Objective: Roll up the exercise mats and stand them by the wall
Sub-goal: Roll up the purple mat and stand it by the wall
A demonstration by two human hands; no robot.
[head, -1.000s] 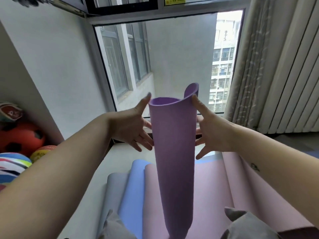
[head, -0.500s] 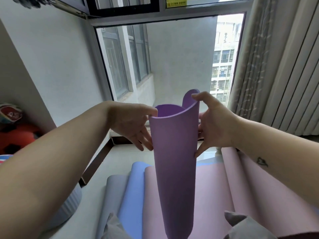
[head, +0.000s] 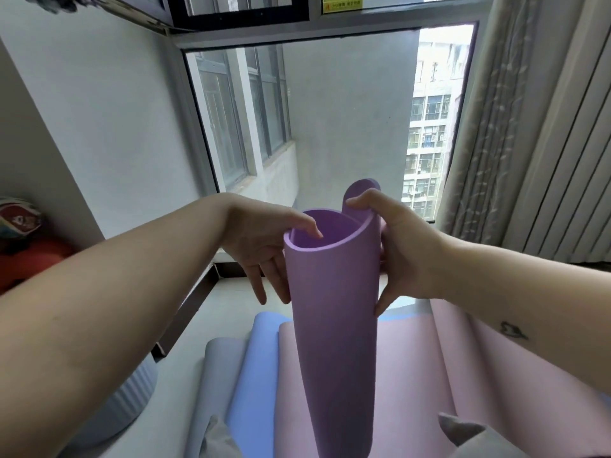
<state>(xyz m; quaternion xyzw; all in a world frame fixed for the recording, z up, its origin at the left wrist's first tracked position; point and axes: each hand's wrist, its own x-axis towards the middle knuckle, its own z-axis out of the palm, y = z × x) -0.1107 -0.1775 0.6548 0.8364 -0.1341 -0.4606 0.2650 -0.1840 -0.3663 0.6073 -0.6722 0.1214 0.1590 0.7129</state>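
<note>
A purple foam exercise mat (head: 334, 319), loosely rolled into a wide tube, is held upright at centre, above the pink mat (head: 413, 375), blue mat (head: 254, 375) and grey mat (head: 215, 375) laid flat on the floor. Its lower end is cut off at the near edge of the view, so contact with the floor cannot be confirmed.

The left hand (head: 261, 246) pinches the left rim, with one digit hooked inside the tube and the other fingers (head: 258, 282) spread down the outside. The right hand (head: 406, 256) grips the right side, with the thumb pressed on the raised inner flap. The white wall (head: 99, 127) is at left, apart from the roll.

Assessment: the roll is slack and would likely spring open if either grip were eased. If stood on the soft mats, it could easily be tipped.
</note>
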